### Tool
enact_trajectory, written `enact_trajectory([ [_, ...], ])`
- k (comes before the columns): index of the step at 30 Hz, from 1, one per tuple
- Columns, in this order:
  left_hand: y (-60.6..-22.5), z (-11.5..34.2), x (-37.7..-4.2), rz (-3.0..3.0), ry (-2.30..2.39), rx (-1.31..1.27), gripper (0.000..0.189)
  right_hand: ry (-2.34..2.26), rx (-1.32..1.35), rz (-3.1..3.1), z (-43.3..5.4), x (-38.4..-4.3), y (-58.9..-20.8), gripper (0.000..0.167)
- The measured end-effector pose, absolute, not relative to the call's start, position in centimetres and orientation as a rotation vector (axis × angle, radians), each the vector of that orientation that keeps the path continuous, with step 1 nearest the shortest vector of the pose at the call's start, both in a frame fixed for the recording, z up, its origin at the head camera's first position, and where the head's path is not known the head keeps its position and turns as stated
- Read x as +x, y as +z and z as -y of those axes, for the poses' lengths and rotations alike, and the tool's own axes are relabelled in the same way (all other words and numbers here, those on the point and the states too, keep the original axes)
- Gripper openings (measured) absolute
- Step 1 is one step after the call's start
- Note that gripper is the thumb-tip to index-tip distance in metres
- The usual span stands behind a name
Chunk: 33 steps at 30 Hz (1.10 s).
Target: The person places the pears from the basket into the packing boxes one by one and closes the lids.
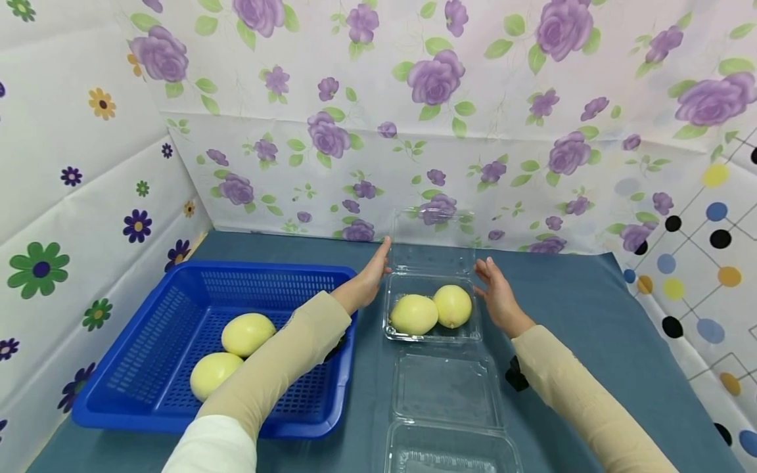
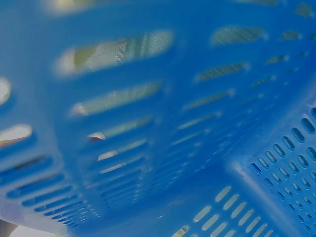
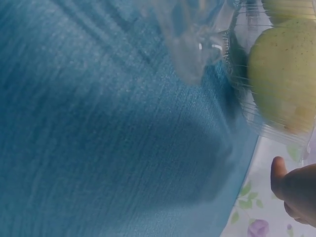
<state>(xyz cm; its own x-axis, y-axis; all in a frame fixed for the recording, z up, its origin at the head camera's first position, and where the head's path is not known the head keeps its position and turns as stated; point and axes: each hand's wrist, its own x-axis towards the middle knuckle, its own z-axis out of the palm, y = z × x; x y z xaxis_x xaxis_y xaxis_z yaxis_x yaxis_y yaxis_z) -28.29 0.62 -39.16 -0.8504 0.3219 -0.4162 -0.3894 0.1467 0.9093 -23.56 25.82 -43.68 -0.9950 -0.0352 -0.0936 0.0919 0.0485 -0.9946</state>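
Observation:
A clear plastic clamshell box [image 1: 408, 341] stands mid-table with its lid [image 1: 434, 256] raised toward the back wall. Inside lie two smooth, pale yellow round fruits, a left one [image 1: 414, 315] and a right one [image 1: 453, 306], side by side. My left hand [image 1: 367, 282] is at the box's left side, near the lid hinge, fingers extended. On the opposite side my right hand [image 1: 501, 299] has its fingers pointing toward the lid, nothing held. The right wrist view shows that hand [image 3: 298, 192] just past the box's end, with a fruit [image 3: 284, 74] behind the clear wall.
A blue perforated basket [image 1: 207, 266] is on the left, holding pale yellow fruits [image 1: 248, 334] partly behind my left sleeve. Its slotted wall fills the left wrist view. Another opened clear box [image 1: 446, 391] lies in front. A small black object [image 1: 517, 374] is beside my right sleeve.

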Motion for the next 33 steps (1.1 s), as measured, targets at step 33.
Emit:
enact_trajectory([
  [33, -38.5, -0.5, -27.7, -2.0, 1.657, -0.005, 0.078, -2.082, 0.174, -2.264, -24.7, -22.9, -43.1, 0.076],
])
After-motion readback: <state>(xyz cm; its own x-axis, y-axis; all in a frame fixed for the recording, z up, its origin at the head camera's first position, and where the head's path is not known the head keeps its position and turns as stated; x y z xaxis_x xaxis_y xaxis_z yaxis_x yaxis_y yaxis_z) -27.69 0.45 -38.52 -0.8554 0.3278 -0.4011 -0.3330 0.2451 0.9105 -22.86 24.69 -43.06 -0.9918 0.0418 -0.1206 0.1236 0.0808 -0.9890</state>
